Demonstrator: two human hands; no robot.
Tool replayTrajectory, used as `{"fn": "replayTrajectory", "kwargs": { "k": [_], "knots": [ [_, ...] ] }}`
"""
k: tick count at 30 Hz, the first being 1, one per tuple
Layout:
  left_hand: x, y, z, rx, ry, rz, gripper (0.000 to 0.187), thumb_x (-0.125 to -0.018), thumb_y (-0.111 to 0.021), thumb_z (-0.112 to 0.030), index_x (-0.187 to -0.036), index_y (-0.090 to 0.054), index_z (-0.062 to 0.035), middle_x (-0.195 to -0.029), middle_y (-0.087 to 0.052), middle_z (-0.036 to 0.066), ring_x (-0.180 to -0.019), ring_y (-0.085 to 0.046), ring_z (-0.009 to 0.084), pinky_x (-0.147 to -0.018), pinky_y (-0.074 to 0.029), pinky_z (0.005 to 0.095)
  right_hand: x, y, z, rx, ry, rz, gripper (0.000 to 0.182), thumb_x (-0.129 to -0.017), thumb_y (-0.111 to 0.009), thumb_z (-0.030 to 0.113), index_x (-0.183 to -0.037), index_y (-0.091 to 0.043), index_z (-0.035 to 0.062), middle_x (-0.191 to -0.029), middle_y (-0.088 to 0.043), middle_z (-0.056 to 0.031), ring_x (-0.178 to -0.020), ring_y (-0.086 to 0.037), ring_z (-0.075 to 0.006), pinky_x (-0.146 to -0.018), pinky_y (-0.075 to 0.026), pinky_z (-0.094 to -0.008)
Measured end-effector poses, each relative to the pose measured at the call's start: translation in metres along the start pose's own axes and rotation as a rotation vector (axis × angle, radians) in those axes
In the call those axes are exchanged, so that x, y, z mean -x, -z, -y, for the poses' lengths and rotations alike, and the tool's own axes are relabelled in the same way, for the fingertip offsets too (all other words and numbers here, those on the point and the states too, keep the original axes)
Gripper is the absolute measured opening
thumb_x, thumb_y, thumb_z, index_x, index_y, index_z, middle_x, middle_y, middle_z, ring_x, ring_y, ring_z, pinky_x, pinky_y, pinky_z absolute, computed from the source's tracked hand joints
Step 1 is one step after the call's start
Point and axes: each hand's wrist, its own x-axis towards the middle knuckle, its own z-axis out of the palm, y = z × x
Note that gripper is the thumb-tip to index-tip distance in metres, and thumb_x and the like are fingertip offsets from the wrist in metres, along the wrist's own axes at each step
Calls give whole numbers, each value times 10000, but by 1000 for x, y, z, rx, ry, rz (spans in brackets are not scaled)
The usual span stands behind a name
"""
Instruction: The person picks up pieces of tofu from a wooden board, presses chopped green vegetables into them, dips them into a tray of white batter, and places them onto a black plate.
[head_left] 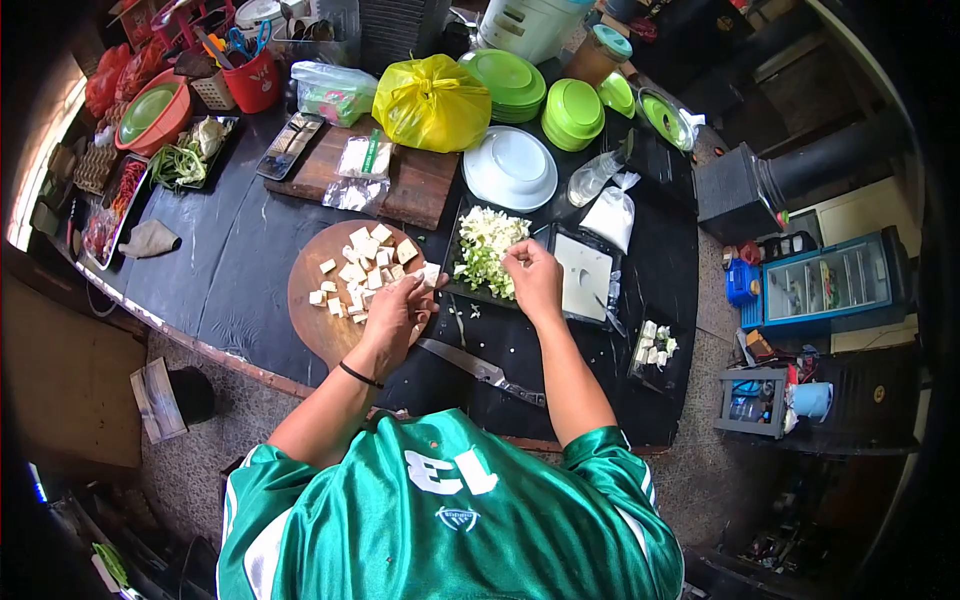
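My left hand (395, 308) is over the right side of a round wooden board (312, 262), its fingers closed around a white tofu cube (431, 273). Many more tofu cubes (352, 272) are heaped on that board. Over a dark tray (462, 288) of chopped green and white vegetable (487, 240), my right hand (535, 275) has its fingertips pinched together; what they hold, if anything, is hidden. A large knife (465, 362) lies on the black table between my forearms, blade toward the left.
Right of the tray are a white slab (582, 277) and a small dish of white pieces (654, 345). Behind stand a wooden block (415, 185), a yellow bag (432, 105), white plates (510, 168), green bowls (573, 115) and a bag of white powder (610, 215).
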Motion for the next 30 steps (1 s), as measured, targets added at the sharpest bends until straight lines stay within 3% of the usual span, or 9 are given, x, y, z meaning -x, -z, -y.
{"fn": "replayTrajectory", "kwargs": {
  "k": [6, 9, 11, 16, 22, 30],
  "knots": [
    [-11, -7, 6, -2, 9, 44, 372, -1107, -552, -309, -1304, -688, -25, -1190, -801, 66, -749, -640, 97, -632, -445, 221, -5, 0, -14, -148, -68, -23, 213, -916, -780, 217, -969, -763, 11, -862, -777, -68, -774, -715, -150, -750, -549, -321],
    [-16, -18, 8, -81, -1, 54, 384, -1104, -557, -325, -1301, -693, -25, -1212, -794, 66, -783, -651, 104, -648, -448, 226, 2, -4, -8, -390, -31, 47, 215, -924, -779, 217, -976, -767, 10, -829, -753, -19, -756, -670, -85, -723, -529, -284],
    [-16, -29, 10, -87, 12, 91, 390, -1099, -569, -341, -1293, -698, -29, -1110, -787, 28, -800, -662, 121, -675, -459, 246, 13, 0, 16, -342, -7, 130, 203, -931, -779, 211, -979, -775, 14, -818, -734, 11, -717, -609, -53, -687, -499, -269],
    [-17, -38, 15, -67, 89, 115, 357, -1114, -577, -365, -1264, -682, -58, -1031, -747, -6, -867, -693, 149, -764, -463, 301, 22, -2, 34, -211, 66, 146, 157, -874, -806, 178, -950, -791, 42, -949, -707, -59, -794, -606, -142, -717, -471, -299],
    [-10, -37, 18, -93, -2, 189, 275, -1088, -638, -328, -1157, -757, -91, -1032, -769, -21, -805, -685, 91, -687, -443, 244, 21, -3, 29, -145, 87, 119, 141, -826, -836, 157, -873, -750, 55, -943, -637, -58, -765, -563, -171, -704, -465, -335],
    [-11, -32, 18, -122, 25, 167, 291, -1094, -637, -348, -1211, -733, -99, -1021, -761, -35, -840, -691, 105, -700, -466, 240, 21, -1, 38, -148, 129, 186, 275, -812, -859, 158, -1042, -729, 81, -972, -623, -32, -741, -501, -148, -702, -463, -316]
  ]
}}
